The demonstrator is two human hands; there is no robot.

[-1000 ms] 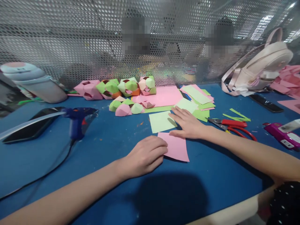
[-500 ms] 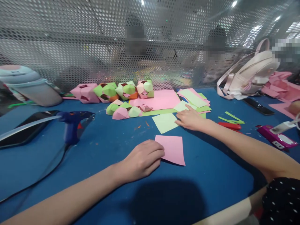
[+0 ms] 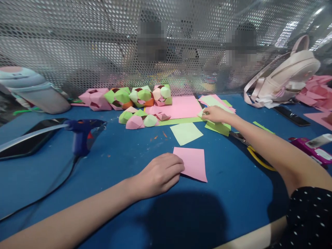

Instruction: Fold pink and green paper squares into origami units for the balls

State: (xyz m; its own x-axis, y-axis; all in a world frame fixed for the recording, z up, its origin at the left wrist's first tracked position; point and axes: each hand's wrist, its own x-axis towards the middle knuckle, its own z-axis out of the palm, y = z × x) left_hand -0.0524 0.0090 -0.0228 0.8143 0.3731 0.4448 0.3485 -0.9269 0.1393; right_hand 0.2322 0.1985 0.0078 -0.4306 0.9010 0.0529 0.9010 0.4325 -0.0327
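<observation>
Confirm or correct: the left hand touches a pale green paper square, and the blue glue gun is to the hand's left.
Wrong colour: the head view shows the left hand touching a pink paper square, not green. The blue glue gun is to the hand's left.

Glare streaks the mesh (image 3: 192, 20) at upper right, while a broad shadow (image 3: 186, 218) darkens the table (image 3: 124, 152).

clock read from mid-tabletop (image 3: 124, 152). twelve: perforated metal screen (image 3: 109, 45) stood. ten: lidded bottle (image 3: 38, 93) leaned. nine-ish: blue glue gun (image 3: 81, 140) sat, black cord (image 3: 74, 162) trailing toward eight. two: pale backpack (image 3: 292, 77), black phone (image 3: 293, 116) lay near it. three: purple device (image 3: 302, 145).
</observation>
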